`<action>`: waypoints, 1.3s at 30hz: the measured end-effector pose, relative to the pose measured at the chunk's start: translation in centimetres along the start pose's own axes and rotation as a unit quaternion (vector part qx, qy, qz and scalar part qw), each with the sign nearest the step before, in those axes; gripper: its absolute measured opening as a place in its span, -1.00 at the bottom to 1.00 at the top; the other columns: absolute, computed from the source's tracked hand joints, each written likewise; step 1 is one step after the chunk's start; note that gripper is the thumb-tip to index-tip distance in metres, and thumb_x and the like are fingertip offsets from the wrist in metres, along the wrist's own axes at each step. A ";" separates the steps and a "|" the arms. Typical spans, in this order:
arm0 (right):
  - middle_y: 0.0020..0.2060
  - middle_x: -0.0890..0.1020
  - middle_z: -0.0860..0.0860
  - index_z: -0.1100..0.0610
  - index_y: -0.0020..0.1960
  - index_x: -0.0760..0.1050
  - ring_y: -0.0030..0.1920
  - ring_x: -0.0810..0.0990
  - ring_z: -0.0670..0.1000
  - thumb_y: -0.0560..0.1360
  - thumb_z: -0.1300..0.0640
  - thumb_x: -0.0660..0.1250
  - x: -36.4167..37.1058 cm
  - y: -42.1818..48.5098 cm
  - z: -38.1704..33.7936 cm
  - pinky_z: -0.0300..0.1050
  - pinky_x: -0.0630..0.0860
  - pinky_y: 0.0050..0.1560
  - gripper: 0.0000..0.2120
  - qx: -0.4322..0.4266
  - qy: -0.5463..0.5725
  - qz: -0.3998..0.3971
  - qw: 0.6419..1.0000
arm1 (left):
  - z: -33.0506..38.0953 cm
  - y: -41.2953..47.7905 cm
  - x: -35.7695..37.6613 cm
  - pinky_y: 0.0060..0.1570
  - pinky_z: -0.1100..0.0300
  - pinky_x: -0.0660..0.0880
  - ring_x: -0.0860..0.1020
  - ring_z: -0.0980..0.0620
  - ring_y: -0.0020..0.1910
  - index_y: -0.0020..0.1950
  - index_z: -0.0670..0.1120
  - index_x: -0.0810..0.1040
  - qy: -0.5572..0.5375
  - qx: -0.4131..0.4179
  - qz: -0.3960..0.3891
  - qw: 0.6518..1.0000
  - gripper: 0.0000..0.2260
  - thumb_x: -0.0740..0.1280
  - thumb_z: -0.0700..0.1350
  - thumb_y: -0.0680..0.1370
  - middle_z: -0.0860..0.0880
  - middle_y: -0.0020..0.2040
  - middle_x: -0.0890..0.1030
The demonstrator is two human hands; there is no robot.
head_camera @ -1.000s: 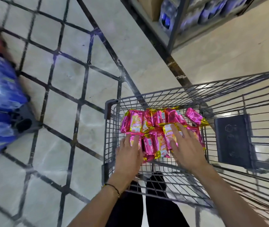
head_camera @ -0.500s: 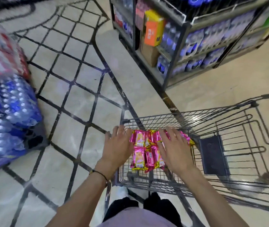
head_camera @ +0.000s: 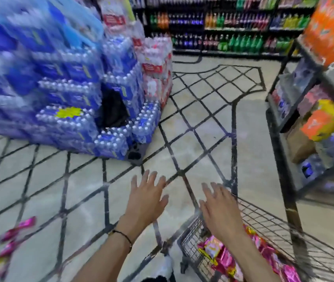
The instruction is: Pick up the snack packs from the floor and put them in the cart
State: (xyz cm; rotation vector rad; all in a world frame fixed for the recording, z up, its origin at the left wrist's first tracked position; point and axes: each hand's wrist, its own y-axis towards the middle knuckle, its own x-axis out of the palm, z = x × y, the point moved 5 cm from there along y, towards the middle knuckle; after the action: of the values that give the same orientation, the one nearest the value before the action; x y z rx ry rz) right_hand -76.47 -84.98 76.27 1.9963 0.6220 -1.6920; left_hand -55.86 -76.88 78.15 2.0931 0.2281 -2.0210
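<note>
Our left hand (head_camera: 145, 200) and right hand (head_camera: 221, 212) are empty and apart, fingers straight and spread. The left hovers over the floor (head_camera: 80, 190), the right over the cart (head_camera: 190, 241) at its near corner. Pink snack packs (head_camera: 223, 255) lie in that corner. Blurred loose packs (head_camera: 13, 235) remain on the floor, far left. We judge we're between loads: next we turn left, stoop and gather those.
</note>
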 end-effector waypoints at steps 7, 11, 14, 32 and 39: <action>0.27 0.54 0.15 0.14 0.40 0.44 0.30 0.47 0.21 0.58 -0.02 0.22 0.0 0.7 -11.1 0.13 0.53 0.21 -0.56 -0.203 0.032 0.024 0.978 | -8.0 -13.8 -2.0 0.28 -0.25 0.40 0.45 -0.16 0.38 0.37 0.02 0.47 0.003 -0.217 -0.020 0.976 -0.51 0.34 0.18 0.49 -0.07 0.37 0.50; 0.27 0.54 0.12 0.12 0.38 0.45 0.32 0.46 0.21 0.57 0.01 0.27 -0.2 -0.5 -19.0 0.12 0.52 0.21 -0.59 -0.304 0.046 0.037 0.951 | -11.5 -20.9 -2.9 0.34 -0.12 0.35 0.34 -0.13 0.45 0.52 0.02 0.28 -0.030 -0.327 -0.041 0.944 -0.48 0.25 0.12 0.59 -0.04 0.48 0.38; 0.31 0.53 0.10 0.09 0.40 0.44 0.36 0.44 0.22 0.57 -0.03 0.29 0.4 -1.9 -24.5 0.13 0.52 0.25 -0.56 -0.354 0.041 0.016 0.934 | -13.3 -25.0 -3.6 0.30 -0.07 0.34 0.34 -0.13 0.42 0.52 0.00 0.25 -0.038 -0.374 -0.036 0.926 -0.52 0.20 0.08 0.62 -0.04 0.48 0.35; 0.19 0.61 0.04 0.03 0.25 0.57 0.26 0.55 0.18 0.37 -0.07 0.49 6.8 -12.3 -57.5 0.09 0.60 0.12 -0.52 -0.518 -0.011 -0.048 0.854 | -32.9 -55.0 -3.6 0.14 0.03 0.46 0.49 -0.06 0.23 0.45 0.01 0.30 -0.093 -0.558 -0.043 0.823 -0.64 0.15 0.05 0.66 0.00 0.29 0.50; 0.06 0.65 0.01 0.01 0.15 0.59 0.11 0.64 0.17 0.22 -0.10 0.58 9.7 -13.1 -65.9 0.07 0.65 -0.09 -0.46 -0.542 0.005 -0.066 0.837 | -41.2 -59.3 -1.9 0.08 0.04 0.49 0.52 -0.04 0.19 0.44 0.07 0.31 -0.121 -0.588 -0.039 0.799 -0.65 0.14 0.10 0.66 0.03 0.25 0.52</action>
State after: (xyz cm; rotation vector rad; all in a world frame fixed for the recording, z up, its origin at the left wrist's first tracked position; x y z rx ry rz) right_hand -31.09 -34.45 75.82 1.1238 1.3570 -0.9574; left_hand -31.89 -8.75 78.16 1.0132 1.1683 -1.4439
